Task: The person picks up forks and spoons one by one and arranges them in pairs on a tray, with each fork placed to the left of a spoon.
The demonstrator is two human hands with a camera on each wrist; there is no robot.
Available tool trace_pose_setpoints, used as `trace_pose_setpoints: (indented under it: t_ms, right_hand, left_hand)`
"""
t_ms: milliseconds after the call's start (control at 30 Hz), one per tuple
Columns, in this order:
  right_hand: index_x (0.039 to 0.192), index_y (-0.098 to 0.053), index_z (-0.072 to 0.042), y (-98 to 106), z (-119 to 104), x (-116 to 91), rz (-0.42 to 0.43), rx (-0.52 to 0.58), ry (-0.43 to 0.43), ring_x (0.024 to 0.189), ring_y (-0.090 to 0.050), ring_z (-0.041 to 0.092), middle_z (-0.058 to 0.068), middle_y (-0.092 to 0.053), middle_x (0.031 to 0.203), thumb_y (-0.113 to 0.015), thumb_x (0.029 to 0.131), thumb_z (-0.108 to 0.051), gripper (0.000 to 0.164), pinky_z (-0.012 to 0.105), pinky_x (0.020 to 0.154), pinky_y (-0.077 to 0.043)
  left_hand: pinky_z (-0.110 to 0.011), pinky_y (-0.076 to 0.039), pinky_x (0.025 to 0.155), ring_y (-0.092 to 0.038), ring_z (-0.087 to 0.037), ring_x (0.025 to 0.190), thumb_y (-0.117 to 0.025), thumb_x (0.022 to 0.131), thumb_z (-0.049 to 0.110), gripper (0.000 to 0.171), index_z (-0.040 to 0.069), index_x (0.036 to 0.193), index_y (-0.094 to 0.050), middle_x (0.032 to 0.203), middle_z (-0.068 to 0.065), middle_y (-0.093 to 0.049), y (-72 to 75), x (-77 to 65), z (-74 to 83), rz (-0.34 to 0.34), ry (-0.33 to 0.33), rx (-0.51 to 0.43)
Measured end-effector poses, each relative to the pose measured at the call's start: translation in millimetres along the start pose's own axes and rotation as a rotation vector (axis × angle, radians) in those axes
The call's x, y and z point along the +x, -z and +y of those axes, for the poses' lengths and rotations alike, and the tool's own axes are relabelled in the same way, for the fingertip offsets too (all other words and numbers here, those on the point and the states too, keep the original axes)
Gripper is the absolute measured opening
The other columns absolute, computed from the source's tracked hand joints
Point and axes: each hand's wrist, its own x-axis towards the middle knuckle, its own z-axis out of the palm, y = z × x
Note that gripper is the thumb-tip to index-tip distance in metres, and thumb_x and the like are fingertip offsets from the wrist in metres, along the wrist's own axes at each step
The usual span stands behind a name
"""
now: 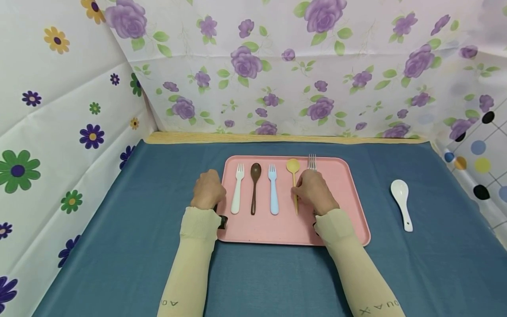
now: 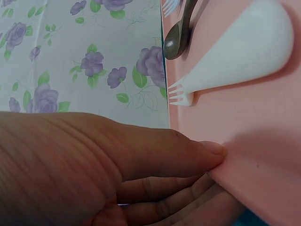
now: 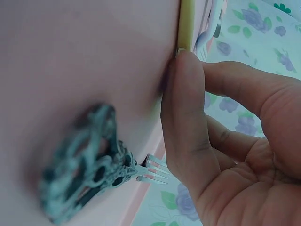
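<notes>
At its left rim, the pink tray point(image 1: 245, 231) is gripped by my left hand point(image 1: 208, 190), thumb on top and fingers underneath. My right hand point(image 1: 316, 191) pinches the handle of a yellow spoon point(image 1: 293, 166) between thumb and index finger, over the tray's right half. Under that hand lies a silver fork point(image 1: 312, 162); its ornate openwork handle point(image 3: 94, 165) shows in the right wrist view. Left of the spoon, a white fork point(image 1: 237, 189), a dark brown spoon point(image 1: 255, 185) and a light blue fork point(image 1: 273, 190) lie in a row, tines and bowl pointing away.
A white spoon point(image 1: 401, 196) lies on the blue tablecloth point(image 1: 428, 273), right of the tray. Flower-printed sheeting point(image 1: 273, 75) rises behind the table's back edge and along its left side. A dotted, tiled sheet point(image 1: 489, 163) borders the right.
</notes>
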Motion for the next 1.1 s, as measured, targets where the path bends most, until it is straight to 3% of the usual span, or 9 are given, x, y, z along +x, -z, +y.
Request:
trace_pose_setpoints:
  t_ms: [1100]
  right_hand:
    - [0.077,-0.069,-0.004,7.2,1.7,-2.3,-0.026,0.021,-0.055,0.051,-0.056,0.019,0.009,-0.062,0.067,-0.069,0.085,-0.022,0.020,0.029,0.043,-0.046]
  left_hand:
    - [-0.039,-0.045,0.053,-0.055,-0.031,0.070,-0.059,0.083,-0.004,0.009,-0.003,0.092,-0.062,0.081,-0.017,-0.058,-0.4,1.1,0.6,-0.018,0.027,-0.005]
